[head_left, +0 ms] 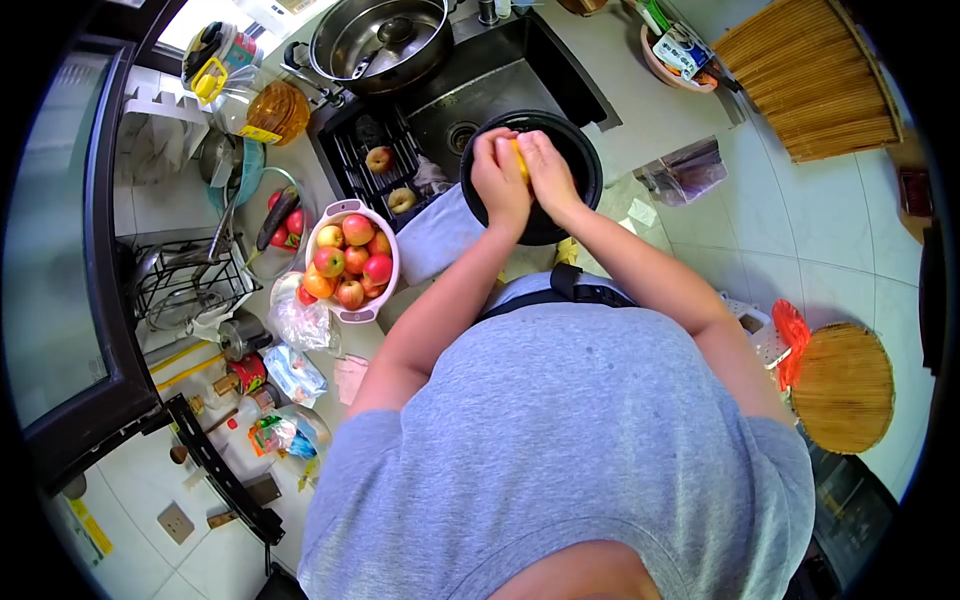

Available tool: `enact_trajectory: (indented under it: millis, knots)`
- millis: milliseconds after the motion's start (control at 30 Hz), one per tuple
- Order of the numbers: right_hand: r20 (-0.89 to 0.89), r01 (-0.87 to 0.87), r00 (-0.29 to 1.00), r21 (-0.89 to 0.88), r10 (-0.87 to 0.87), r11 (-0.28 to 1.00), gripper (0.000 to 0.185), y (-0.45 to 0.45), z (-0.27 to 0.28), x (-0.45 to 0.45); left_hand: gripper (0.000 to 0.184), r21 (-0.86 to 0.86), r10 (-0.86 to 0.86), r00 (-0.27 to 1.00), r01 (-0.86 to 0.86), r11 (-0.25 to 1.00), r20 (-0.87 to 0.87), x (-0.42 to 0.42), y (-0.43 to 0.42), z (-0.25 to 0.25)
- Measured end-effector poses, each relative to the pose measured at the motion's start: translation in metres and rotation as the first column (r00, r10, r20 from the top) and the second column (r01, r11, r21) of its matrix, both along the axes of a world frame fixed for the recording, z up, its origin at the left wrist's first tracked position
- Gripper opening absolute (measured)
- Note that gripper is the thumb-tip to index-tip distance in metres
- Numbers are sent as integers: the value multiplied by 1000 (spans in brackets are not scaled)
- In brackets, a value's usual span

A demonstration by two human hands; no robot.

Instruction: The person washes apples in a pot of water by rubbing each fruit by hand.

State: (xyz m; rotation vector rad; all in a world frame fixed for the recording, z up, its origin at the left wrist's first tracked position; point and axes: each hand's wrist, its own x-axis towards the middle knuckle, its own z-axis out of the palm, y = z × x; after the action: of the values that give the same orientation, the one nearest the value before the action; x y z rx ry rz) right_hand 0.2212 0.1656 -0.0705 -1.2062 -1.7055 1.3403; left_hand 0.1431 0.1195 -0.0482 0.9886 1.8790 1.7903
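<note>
My left hand and my right hand are pressed close together over a round black tub. Between them they grip a small yellow-orange thing, probably a fruit; the fingers cover most of it. The tub stands at the near edge of the dark sink, and its inside is largely hidden by my hands. To the left, a pale pink basket holds several apples and an orange fruit.
A large steel pot sits at the sink's far left. Two apples lie in the black drain rack. Further left stand an oil bottle and a glass bowl with an eggplant. A grey cloth hangs beside the tub.
</note>
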Motion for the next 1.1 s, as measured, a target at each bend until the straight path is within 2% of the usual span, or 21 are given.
enact_trajectory:
  millis: [67,100,133,167,200,267,333,400,433,567,633,667,733,800,867,933,967,1100]
  knots:
    - [-273,-78,961,-145,36,986,31,-2,-19,-1,25,23,-92,996,91,996,0,-12,6,-7]
    - [-271,-80,962,-137,40,987,31,-2,-11,1,25,30,-89,996,89,996,1,-14,8,-7]
    - [-413,-166,911,-355,5,920,30,-4,3,4,22,41,-94,995,94,995,15,-18,9,-7]
    - [-531,-274,844,-542,-71,794,31,-8,14,5,19,43,-102,994,101,994,28,-21,7,-8]
    - [-533,-273,843,-546,-77,792,31,-9,17,7,19,37,-105,994,104,994,27,-22,5,-8]
    - [-598,-381,801,-544,-27,747,34,-5,23,11,19,118,-150,988,143,983,47,-23,5,-8]
    - [-585,-357,810,-554,-47,753,31,-6,25,9,19,125,-147,989,146,981,-6,-21,2,-7]
    - [-444,-175,896,-361,-4,916,28,-8,12,4,19,131,-137,989,143,981,-58,-18,0,-5]
    - [-401,-117,916,-176,37,977,29,-7,6,-1,19,144,-119,987,134,981,-109,-18,-2,-4]
    - [-390,-121,921,-255,12,959,32,-9,20,0,19,163,-101,975,134,977,-199,-17,-6,-2]
    - [-528,-326,849,-529,-3,783,35,-8,31,8,18,187,-115,981,144,972,-157,-21,-5,-3]
    - [-527,-325,850,-528,-2,784,35,-6,31,10,17,210,-128,985,149,966,-112,-24,-4,-3]
    - [-654,-491,755,-512,50,705,36,-4,36,11,16,223,-150,983,170,960,-101,-29,-5,-4]
    - [-662,-496,749,-535,26,684,35,-4,38,11,16,190,-190,974,211,959,-123,-32,-6,-3]
    - [-580,-430,815,-584,17,688,37,-1,38,12,14,197,-217,967,240,951,-131,-32,-7,-1]
    - [-550,-439,835,-622,39,649,39,6,42,17,13,172,-237,914,305,937,-330,-30,-11,5]
    - [-518,-447,853,-656,68,608,41,10,44,19,13,168,-277,887,357,919,-370,-31,-11,7]
    - [-442,-403,890,-648,111,646,49,14,40,21,12,162,-307,899,369,915,-313,-31,-8,1]
